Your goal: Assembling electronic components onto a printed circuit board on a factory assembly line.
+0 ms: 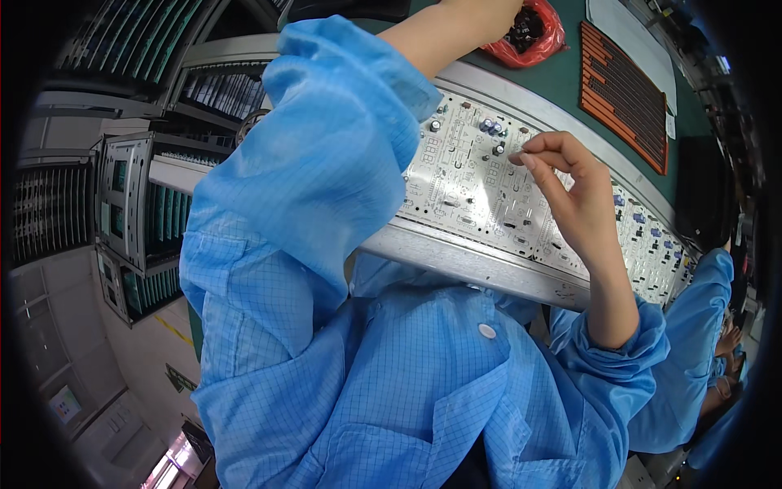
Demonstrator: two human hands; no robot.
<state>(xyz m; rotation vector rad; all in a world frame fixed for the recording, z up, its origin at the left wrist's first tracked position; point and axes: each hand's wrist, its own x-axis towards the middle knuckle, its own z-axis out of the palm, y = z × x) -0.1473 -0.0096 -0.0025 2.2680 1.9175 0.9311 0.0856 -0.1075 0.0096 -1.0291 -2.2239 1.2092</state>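
Observation:
My left arm stretches far forward, and my left hand (476,18) is at the top edge beside a red plastic bag (552,45). Its fingers are mostly cut off by the frame's edge. Inside the bag lie small black parts (524,31). Over a white circuit board (468,183) my right hand (577,183) is closed in a pinch of thumb and forefinger; a tiny dark thing shows at the fingertips, too small to name. Dark cylindrical capacitors (491,127) stand on the board to the left of that hand. My left sleeve hides the board's left end.
A metal rail (489,265) runs along the near side of the boards. More populated boards (652,244) continue rightward. An orange-brown slotted tray (623,98) lies on the green surface beyond. Racks of boards (130,204) stand at left. Another person's blue sleeve (692,350) is at right.

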